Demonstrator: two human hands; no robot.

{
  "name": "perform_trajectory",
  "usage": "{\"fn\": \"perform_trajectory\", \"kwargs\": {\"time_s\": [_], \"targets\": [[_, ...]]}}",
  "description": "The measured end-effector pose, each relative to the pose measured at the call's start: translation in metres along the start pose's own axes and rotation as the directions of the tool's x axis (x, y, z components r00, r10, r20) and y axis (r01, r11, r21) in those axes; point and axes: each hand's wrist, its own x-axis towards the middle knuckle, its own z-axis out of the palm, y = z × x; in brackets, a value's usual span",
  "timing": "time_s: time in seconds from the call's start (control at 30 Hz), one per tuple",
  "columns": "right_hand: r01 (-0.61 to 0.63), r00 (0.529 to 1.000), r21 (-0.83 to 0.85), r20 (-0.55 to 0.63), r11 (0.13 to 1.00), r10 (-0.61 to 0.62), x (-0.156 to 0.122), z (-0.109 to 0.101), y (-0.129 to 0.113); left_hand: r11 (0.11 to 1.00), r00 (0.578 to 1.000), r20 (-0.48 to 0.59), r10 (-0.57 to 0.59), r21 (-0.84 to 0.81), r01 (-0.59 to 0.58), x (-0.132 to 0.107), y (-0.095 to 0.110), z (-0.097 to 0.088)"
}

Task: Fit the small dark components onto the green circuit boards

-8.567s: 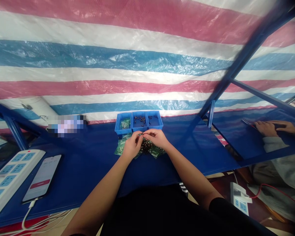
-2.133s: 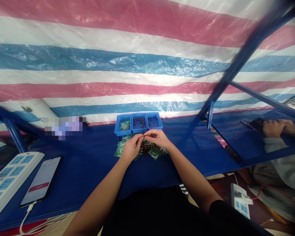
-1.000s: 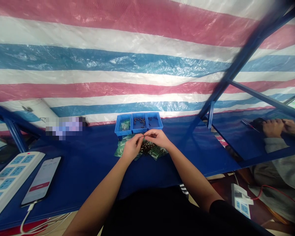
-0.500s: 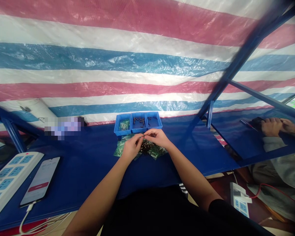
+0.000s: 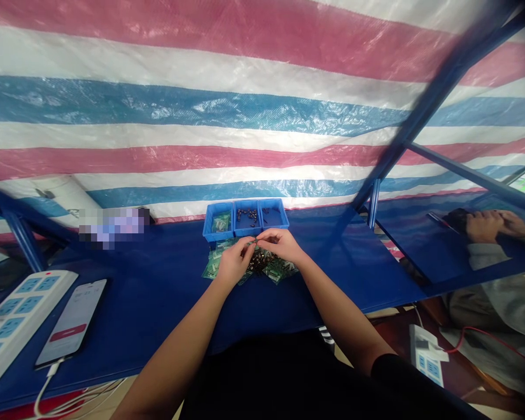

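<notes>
My left hand (image 5: 233, 261) and my right hand (image 5: 283, 245) meet over a pile on the blue table, fingertips pinched together. Between them is something tiny that I cannot make out. Beneath and around my hands lie green pieces that look like circuit boards (image 5: 277, 270). Small dark, shiny parts (image 5: 258, 263) are heaped in the middle of the pile, partly covered by my fingers. Just beyond stand three joined blue bins. Green boards lie in the left bin (image 5: 208, 226), dark little parts in the middle bin (image 5: 247, 232), and a few in the right bin (image 5: 280, 220).
A white power strip (image 5: 20, 315) and a phone (image 5: 72, 321) with a cable lie on the table (image 5: 153, 315) at left. Blue frame bars (image 5: 389, 151) rise at right. Beyond them a co-worker's hands (image 5: 492, 224) rest over another blue tabletop. Striped sheeting hangs behind.
My hands stay over the pile in nearly the same pose, with only a slight shift of the fingers. The co-worker's hands have moved slightly.
</notes>
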Motion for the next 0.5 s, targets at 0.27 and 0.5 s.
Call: {"fn": "perform_trajectory", "kwargs": {"time_s": [0.27,0.5], "targets": [[0.002,1.000,0.024,0.024,1.000,-0.003,-0.0004,0.0007,0.0022,0.999,0.999,0.027,0.038,0.015,-0.038,0.0014,0.0002,-0.0022],[0.004,1.000,0.005,0.007,1.000,-0.004,-0.0007,0.0014,-0.0010,1.000,1.000,0.027,-0.003,0.005,0.003,0.0001,0.0008,-0.0011]]}}
